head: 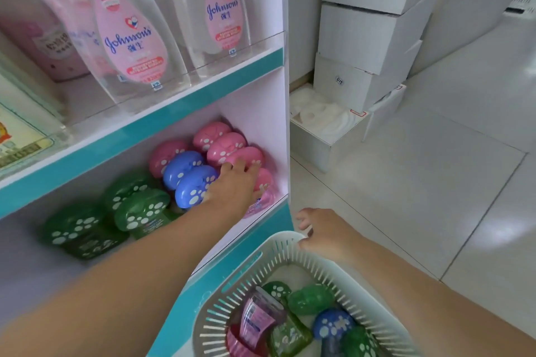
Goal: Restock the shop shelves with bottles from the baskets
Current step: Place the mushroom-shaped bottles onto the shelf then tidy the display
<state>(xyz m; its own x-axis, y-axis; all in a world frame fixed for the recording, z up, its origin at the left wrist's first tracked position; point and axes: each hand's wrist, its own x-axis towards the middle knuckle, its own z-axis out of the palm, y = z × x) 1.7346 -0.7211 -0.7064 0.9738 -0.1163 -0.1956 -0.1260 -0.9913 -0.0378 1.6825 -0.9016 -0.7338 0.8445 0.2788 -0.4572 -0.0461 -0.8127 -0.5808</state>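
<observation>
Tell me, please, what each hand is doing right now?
Left hand: open, touching the pink paw-print bottle caps.
Right hand: at the rim of the white slotted plastic basket; grip cannot be told.
</observation>
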